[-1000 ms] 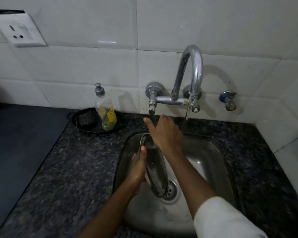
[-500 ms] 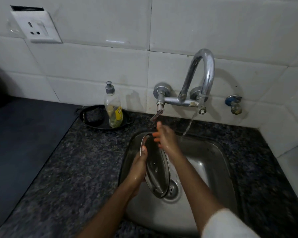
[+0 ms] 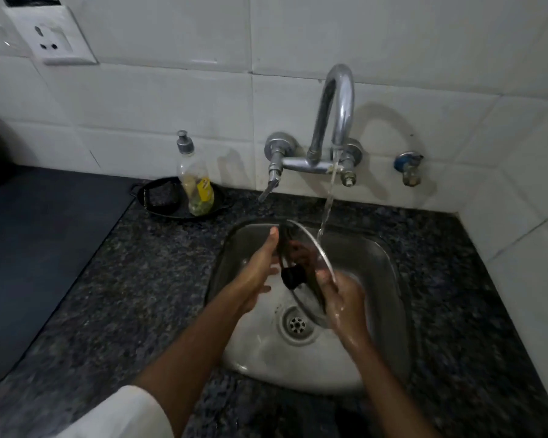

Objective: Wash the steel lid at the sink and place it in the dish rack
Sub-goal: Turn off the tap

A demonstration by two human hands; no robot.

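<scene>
Both hands are on the lid (image 3: 301,248) now, holding it up on edge over the sink (image 3: 383,273). Left hand (image 3: 260,273) lies flat against the knob side, fingers spread rather than curled, so that looks more like a brace than a clamp. Right hand (image 3: 345,298) pinches the lower rim, wet and shiny. Water (image 3: 328,203) runs from the tap (image 3: 336,121) and lands right at the upper rim of the lid. The risk, I'd say, is slip: wet rim, one real pinch, and the black knob (image 3: 293,276) is not held at all. If the stream pushes the lid round, it could twist out and clatter into the basin near the drain (image 3: 297,324). Spray over the dark granite counter (image 3: 140,279) is likely too. No dish rack in sight.
</scene>
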